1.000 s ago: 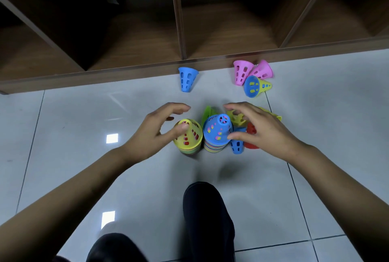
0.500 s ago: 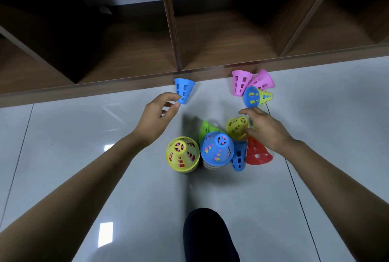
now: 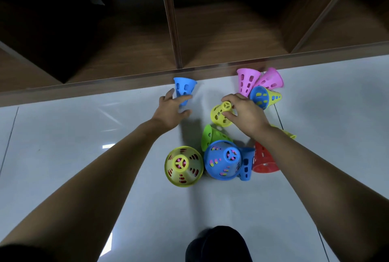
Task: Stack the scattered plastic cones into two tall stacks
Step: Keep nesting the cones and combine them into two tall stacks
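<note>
The left hand point(image 3: 171, 110) curls its fingers round a lone blue cone point(image 3: 185, 89) well beyond the blue stack point(image 3: 223, 159); the right hand point(image 3: 247, 114) pinches a yellow cone point(image 3: 220, 116) by its tip just beyond that stack. Gripping the narrow ends probably lets each cone drop mouth-down onto that stack or the yellow stack point(image 3: 184, 166) just left of it.

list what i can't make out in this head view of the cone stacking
All head view.
Cone counts in the yellow-topped stack and blue-topped stack: top cones hide those beneath.
The half-hidden yellow cone: mostly covered by the right forearm.
Narrow end of the lone blue cone: inside the left hand's grip.
Part of the held yellow cone: behind the right hand.
The far-left shelf compartment: too dark.
</note>
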